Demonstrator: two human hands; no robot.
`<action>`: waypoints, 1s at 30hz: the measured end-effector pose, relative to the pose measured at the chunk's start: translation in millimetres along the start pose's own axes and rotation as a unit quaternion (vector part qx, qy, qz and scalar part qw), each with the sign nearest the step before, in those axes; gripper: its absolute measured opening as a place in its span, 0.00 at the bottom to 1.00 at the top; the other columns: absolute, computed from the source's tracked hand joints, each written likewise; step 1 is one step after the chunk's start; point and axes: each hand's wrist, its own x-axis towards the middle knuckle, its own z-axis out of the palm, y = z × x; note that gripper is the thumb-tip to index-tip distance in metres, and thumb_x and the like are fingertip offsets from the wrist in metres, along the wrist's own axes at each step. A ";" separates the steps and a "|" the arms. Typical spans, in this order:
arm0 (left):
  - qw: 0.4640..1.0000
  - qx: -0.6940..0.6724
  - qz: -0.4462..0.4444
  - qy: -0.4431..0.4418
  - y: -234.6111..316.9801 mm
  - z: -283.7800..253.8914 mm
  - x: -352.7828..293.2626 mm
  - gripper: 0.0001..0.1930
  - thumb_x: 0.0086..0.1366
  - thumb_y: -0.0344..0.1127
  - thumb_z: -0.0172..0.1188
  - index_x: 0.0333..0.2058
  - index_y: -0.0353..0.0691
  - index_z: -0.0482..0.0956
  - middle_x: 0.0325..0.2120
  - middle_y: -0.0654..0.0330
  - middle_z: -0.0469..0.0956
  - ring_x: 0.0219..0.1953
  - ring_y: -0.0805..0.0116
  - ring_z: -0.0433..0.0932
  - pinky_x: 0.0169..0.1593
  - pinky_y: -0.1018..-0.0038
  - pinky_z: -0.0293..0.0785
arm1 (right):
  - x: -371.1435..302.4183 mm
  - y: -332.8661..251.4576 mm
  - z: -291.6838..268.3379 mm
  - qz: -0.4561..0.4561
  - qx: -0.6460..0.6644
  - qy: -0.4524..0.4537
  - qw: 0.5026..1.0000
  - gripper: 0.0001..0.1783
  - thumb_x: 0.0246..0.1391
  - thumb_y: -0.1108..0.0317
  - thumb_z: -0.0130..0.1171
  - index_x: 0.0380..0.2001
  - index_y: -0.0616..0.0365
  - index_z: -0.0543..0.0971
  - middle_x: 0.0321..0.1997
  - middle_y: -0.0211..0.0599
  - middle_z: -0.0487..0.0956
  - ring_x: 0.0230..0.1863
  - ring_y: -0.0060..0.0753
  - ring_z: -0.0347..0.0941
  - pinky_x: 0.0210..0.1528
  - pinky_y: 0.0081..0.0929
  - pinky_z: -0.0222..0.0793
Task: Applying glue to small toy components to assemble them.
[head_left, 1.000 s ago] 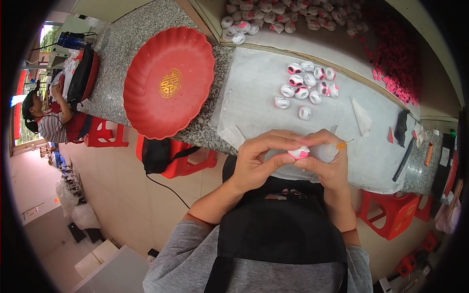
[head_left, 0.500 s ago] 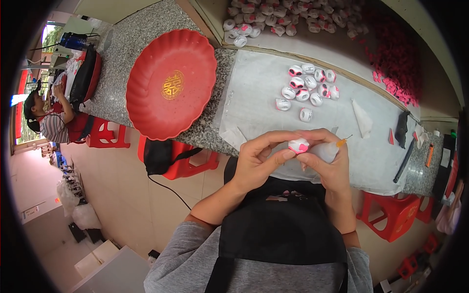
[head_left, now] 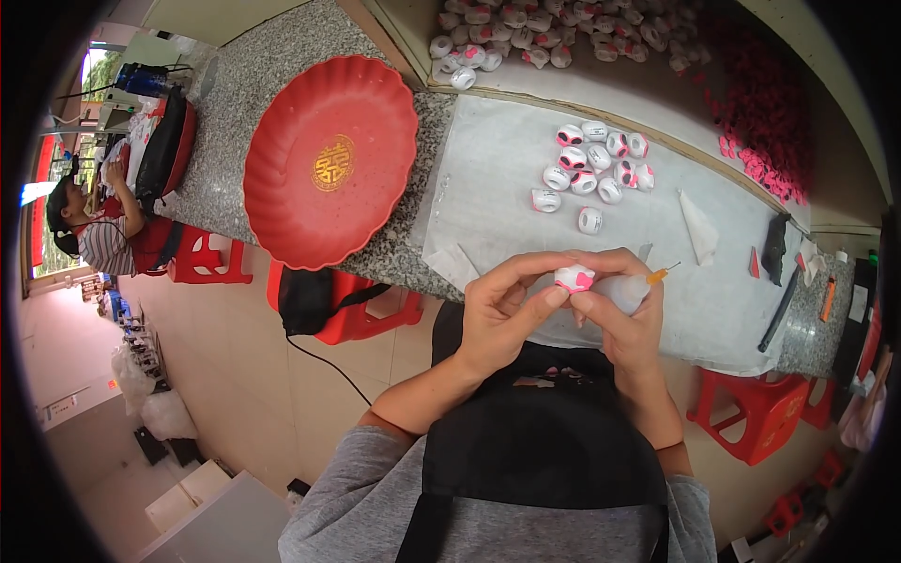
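Between the fingertips of both hands, over the near edge of the bench, is a small rounded white plastic piece (head_left: 573, 278) with a pink patch. My left hand (head_left: 499, 310) grips it from the left, thumb and fingers closed. From the other side, my right hand (head_left: 634, 328) pinches the same piece with thumb and forefinger. That hand also keeps a translucent squeeze bottle (head_left: 624, 293) tucked in it, its orange needle tip (head_left: 656, 277) pointing up and right. Beyond the hands, several similar white, pink and black pieces (head_left: 589, 220) lie in a loose group on the white sheet (head_left: 488, 178).
A large red scalloped tray (head_left: 291, 188) stands on the granite bench to the left. Heaps of white pieces (head_left: 535, 38) and pink parts (head_left: 765, 164) fill the back shelf. A white cone (head_left: 697, 228) and black rod (head_left: 781, 310) lie right. Another person sits far left.
The whole view has shifted very slightly. Both hands keep their hold on the white-and-pink piece, and the bottle stays in my right hand.
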 end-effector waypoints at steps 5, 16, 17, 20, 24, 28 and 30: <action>1.000 0.009 0.008 -0.004 -1.5 -1.3 -0.8 0.13 0.53 0.21 0.47 0.39 0.28 0.65 0.39 0.51 0.67 0.40 0.69 0.66 0.40 0.76 0.67 | -0.4 -0.9 0.5 0.001 0.009 0.005 1.000 0.14 0.34 0.81 0.52 0.30 0.65 0.69 0.30 0.44 0.72 0.21 0.24 0.67 0.18 0.15 0.61; 0.999 0.003 0.000 -0.046 -4.4 -9.9 7.7 0.12 0.52 0.23 0.50 0.38 0.31 0.65 0.37 0.51 0.68 0.37 0.70 0.68 0.38 0.78 0.67 | 2.7 -1.6 -3.2 0.023 -0.007 -0.021 0.999 0.14 0.38 0.76 0.55 0.34 0.64 0.71 0.19 0.31 0.72 0.18 0.15 0.63 0.19 0.11 0.59; 0.999 0.003 0.000 -0.046 -6.3 -11.7 7.8 0.12 0.52 0.23 0.50 0.38 0.31 0.65 0.37 0.51 0.68 0.37 0.70 0.68 0.38 0.78 0.67 | 2.7 -3.4 -2.3 0.022 -0.007 -0.021 1.000 0.14 0.38 0.76 0.55 0.34 0.64 0.71 0.19 0.31 0.72 0.18 0.15 0.63 0.19 0.11 0.59; 0.996 -0.072 -0.038 -0.027 -11.1 -15.6 7.2 0.12 0.52 0.25 0.51 0.37 0.33 0.66 0.35 0.54 0.69 0.35 0.72 0.69 0.36 0.80 0.67 | 2.4 -6.9 1.5 0.026 -0.048 -0.027 0.998 0.14 0.39 0.77 0.54 0.35 0.64 0.71 0.19 0.31 0.71 0.18 0.14 0.63 0.19 0.10 0.59; 0.992 -0.114 -0.059 0.008 -13.3 -11.7 5.1 0.12 0.52 0.27 0.52 0.36 0.34 0.66 0.32 0.57 0.70 0.33 0.75 0.69 0.35 0.81 0.67 | 1.7 -5.4 4.3 0.015 -0.064 -0.011 0.998 0.14 0.40 0.77 0.53 0.36 0.64 0.70 0.19 0.30 0.71 0.19 0.14 0.63 0.20 0.10 0.59; 0.993 -0.104 -0.057 0.020 -15.0 -9.2 2.4 0.12 0.53 0.28 0.51 0.38 0.34 0.65 0.32 0.58 0.70 0.34 0.75 0.69 0.35 0.81 0.67 | 0.1 -2.2 4.6 0.006 -0.057 0.000 0.998 0.14 0.41 0.77 0.52 0.36 0.64 0.71 0.19 0.30 0.71 0.19 0.13 0.63 0.21 0.10 0.59; 0.992 -0.100 -0.074 0.029 -12.2 -5.1 4.4 0.13 0.53 0.29 0.51 0.38 0.35 0.64 0.33 0.58 0.70 0.34 0.75 0.69 0.37 0.80 0.66 | 0.8 -2.6 2.8 0.007 -0.075 0.008 0.997 0.14 0.41 0.77 0.52 0.36 0.64 0.71 0.19 0.29 0.71 0.19 0.13 0.62 0.21 0.10 0.59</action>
